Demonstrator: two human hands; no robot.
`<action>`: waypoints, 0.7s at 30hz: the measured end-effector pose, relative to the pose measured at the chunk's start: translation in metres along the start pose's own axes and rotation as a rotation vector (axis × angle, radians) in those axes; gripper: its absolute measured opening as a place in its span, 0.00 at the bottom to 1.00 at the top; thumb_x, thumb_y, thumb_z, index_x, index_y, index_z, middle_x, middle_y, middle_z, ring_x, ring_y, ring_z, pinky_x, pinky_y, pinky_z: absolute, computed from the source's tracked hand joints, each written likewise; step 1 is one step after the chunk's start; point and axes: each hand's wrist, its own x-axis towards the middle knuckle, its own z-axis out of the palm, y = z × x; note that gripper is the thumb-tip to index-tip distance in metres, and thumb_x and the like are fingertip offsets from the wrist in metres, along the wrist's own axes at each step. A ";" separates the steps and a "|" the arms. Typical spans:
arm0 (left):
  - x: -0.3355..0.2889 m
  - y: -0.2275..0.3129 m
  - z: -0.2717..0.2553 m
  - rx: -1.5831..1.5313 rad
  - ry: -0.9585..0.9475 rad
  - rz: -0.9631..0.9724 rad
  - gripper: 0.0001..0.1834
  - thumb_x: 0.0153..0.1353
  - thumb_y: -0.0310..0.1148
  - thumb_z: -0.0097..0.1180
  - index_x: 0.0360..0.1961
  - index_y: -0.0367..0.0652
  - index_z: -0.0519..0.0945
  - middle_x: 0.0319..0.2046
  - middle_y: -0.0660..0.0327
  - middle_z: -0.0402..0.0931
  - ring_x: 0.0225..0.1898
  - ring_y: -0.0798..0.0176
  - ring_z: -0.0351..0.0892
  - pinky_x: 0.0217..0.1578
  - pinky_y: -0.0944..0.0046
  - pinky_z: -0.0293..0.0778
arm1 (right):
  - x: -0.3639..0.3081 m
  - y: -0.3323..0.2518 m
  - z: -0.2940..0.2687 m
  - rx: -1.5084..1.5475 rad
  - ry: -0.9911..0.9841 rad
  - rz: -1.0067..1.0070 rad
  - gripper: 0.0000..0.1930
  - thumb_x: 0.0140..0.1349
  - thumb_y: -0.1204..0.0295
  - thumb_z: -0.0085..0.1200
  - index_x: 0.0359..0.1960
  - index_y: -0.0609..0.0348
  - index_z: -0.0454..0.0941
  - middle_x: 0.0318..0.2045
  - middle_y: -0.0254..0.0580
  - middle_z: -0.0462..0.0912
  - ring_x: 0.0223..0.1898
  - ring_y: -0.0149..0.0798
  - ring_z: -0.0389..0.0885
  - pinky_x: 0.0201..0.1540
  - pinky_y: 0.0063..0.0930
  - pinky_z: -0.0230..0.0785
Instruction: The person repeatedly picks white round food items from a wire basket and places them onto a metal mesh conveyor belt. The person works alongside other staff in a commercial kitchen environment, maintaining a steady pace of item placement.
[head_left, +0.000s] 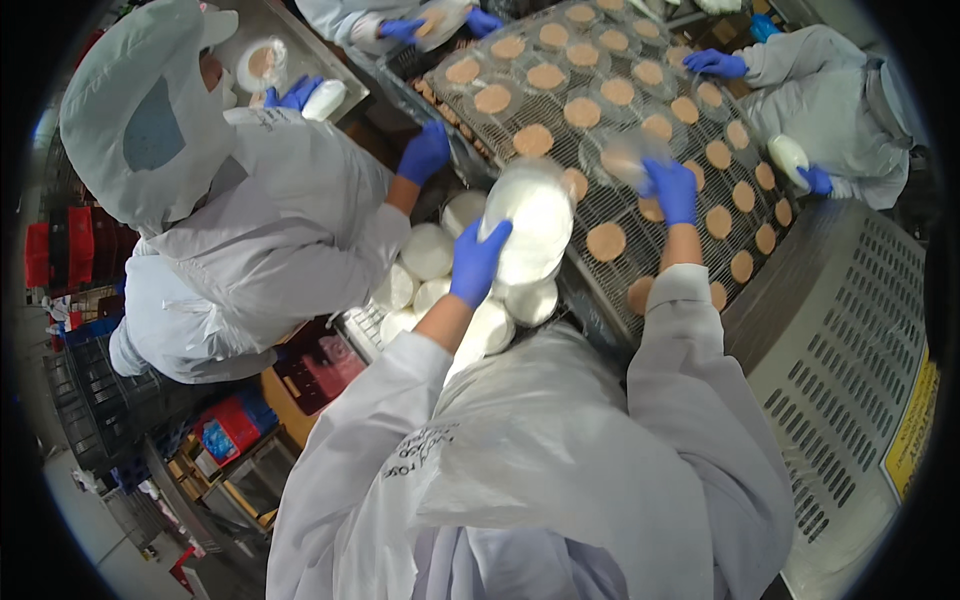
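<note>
My left hand (477,262), in a blue glove, holds a stack of white round discs (535,222) at the near edge of a mesh conveyor belt (680,90). In its blue glove, my right hand (670,188) reaches over the belt and grips a blurred clear round lid (625,157) above a round tan patty. Many tan patties (606,241) lie in rows on the belt; several further up sit under clear lids (545,77). More stacks of white discs (428,250) stand in a tray below my left hand.
A person in a white coat and hood (230,190) stands at my left, a gloved hand (424,152) on the belt edge. Other gloved hands (715,63) work across the belt. A perforated metal cover (850,330) lies to the right. Red and blue crates (235,425) sit below left.
</note>
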 end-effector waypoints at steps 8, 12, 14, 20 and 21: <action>-0.006 -0.031 -0.019 -0.069 -0.008 -0.123 0.22 0.56 0.35 0.61 0.47 0.30 0.75 0.39 0.56 0.78 0.37 0.67 0.78 0.40 0.67 0.73 | 0.040 0.094 -0.026 -1.334 0.187 -0.265 0.23 0.55 0.72 0.48 0.56 0.52 0.69 0.49 0.49 0.77 0.55 0.47 0.71 0.65 0.52 0.43; 0.001 -0.025 -0.022 -0.117 -0.020 -0.119 0.23 0.57 0.35 0.60 0.49 0.31 0.73 0.41 0.56 0.78 0.40 0.66 0.77 0.42 0.67 0.73 | -0.027 0.076 0.044 -1.168 0.165 -0.513 0.23 0.56 0.67 0.53 0.54 0.55 0.69 0.49 0.49 0.76 0.53 0.48 0.72 0.62 0.46 0.53; 0.008 -0.023 -0.020 -0.052 -0.003 -0.115 0.23 0.58 0.36 0.59 0.50 0.31 0.73 0.41 0.55 0.77 0.41 0.65 0.77 0.42 0.67 0.73 | -0.067 0.003 0.076 -0.047 -0.244 -0.287 0.21 0.56 0.65 0.56 0.50 0.61 0.73 0.44 0.53 0.78 0.50 0.52 0.74 0.56 0.34 0.63; -0.006 0.015 0.028 0.024 -0.037 -0.075 0.24 0.57 0.36 0.59 0.49 0.29 0.73 0.40 0.54 0.77 0.39 0.64 0.78 0.41 0.66 0.73 | -0.071 -0.011 0.078 -0.103 -0.177 -0.332 0.14 0.58 0.59 0.51 0.36 0.55 0.79 0.30 0.50 0.81 0.35 0.52 0.79 0.41 0.41 0.70; -0.013 0.009 0.028 0.003 -0.011 -0.085 0.23 0.58 0.36 0.59 0.49 0.29 0.73 0.40 0.55 0.78 0.39 0.64 0.78 0.40 0.66 0.74 | -0.071 -0.020 0.058 0.076 -0.190 -0.345 0.13 0.57 0.61 0.51 0.36 0.54 0.80 0.31 0.48 0.82 0.35 0.51 0.79 0.40 0.40 0.71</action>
